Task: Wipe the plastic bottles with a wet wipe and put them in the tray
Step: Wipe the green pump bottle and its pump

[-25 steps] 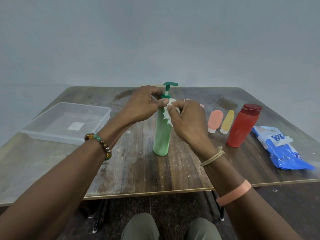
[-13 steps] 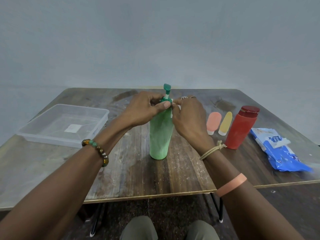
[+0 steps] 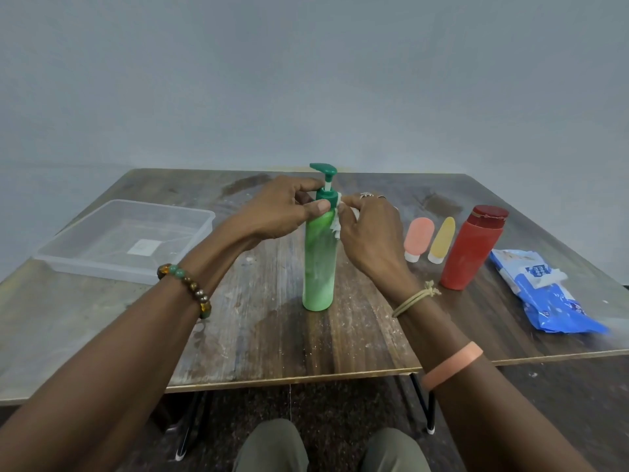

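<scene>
The table [image 3: 272, 335] carries everything. At its left side sits the tray [image 3: 92, 267], clear plastic, no bottle in it yet. The green bottle [image 3: 318, 267] stands upright near the table centre, long axis vertical, pump on top, directly in front of the person and between both hands. So the tray lies to the left of this bottle, well apart, on the left hand's side. I judge the left hand is the nearer one to carry it over, i.e. a sideways move. The red bottle [image 3: 471, 250] stands upright at the right, w/ the blue pack [image 3: 551, 301] beyond it near the table edge.

Left hand [image 3: 275, 212]: thumb and fingers curled round the dark collar under the pump, holding the bottle steady. Right hand [image 3: 371, 233]: fingers pinch the wipe [image 3: 335, 228] against the bottle's right shoulder, just below the collar. The wipe is white, crumpled, mostly hidden. Two small tubes, pink [image 3: 418, 235] and yellow [image 3: 442, 238], lie between the right hand and the red bottle, prob. waiting for their turn.
</scene>
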### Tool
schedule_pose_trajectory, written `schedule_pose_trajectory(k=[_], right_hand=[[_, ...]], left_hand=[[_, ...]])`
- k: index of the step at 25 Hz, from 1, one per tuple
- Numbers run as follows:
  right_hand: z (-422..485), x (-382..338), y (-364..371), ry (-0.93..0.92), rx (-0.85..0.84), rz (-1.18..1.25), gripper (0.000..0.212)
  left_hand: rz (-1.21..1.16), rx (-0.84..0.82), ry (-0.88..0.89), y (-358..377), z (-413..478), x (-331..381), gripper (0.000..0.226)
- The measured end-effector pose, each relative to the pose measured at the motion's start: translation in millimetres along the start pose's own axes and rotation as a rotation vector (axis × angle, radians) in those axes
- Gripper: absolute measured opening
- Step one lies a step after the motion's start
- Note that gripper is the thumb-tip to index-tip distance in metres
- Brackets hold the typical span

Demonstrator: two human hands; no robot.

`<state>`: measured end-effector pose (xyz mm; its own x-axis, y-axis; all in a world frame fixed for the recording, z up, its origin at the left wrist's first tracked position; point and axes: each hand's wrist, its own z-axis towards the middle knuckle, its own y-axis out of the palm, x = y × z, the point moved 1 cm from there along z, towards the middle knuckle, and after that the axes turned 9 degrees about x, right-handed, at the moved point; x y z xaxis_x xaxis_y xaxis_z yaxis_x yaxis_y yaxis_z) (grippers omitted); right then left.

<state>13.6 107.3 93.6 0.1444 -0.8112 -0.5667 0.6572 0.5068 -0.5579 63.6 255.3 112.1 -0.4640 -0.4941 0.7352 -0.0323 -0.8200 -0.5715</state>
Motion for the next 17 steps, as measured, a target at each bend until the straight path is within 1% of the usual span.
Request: schedule_pose_trajectory(k=[1,3,5,7,8,9,11,12,15,17], right_hand=[[-0.8,1.6,1.0,0.005,0.01,0.012,0.027],[-3.3,5.2,2.3,-0.012,0.014,0.013,0.026],[-4.3,6.8,1.4,-0.034,0.0,0.01,0.025],[-2.6,8.1,0.1,-0.015,-0.008,0.032,0.025],[-2.4,8.0,-0.8,-0.005,-0.004,0.047,0.026],[-3.7,8.0,-2.0,-0.006,-0.003,0.055,0.026],[-6.8,5.5,-3.9,-0.024,-0.03,0.049,0.026],[-6.4,4.4,-3.5,-0.014,-0.04,0.058,0.026],[-5.7,-3.4,-5.2,0.055,-0.005,0.086,0.027],[-12.6,-5.5,-7.6,0.015,-0.025,0.073,0.028]], left_hand=[[-0.019,-0.002,-0.013,0.1,0.6,-0.3,0.036],[-0.057,0.054,-0.027,2.6,-0.7,0.1,0.036],[-0.072,0.104,-0.006,5.0,-1.1,-0.8,0.03],[-0.103,0.1,0.004,8.2,-0.3,-2.3,0.02],[-0.144,0.085,-0.005,9.6,0.2,-2.8,0.019],[-0.182,0.068,-0.021,10.9,0.8,-3.6,0.02],[-0.195,0.059,-0.045,9.9,0.8,-3.6,0.032],[-0.196,0.08,-0.062,9.3,1.3,-3.6,0.035],[-0.222,0.193,-0.087,10.1,-0.2,-1.8,0.026],[-0.223,0.241,-0.076,9.7,-3.7,-1.0,0.027]])
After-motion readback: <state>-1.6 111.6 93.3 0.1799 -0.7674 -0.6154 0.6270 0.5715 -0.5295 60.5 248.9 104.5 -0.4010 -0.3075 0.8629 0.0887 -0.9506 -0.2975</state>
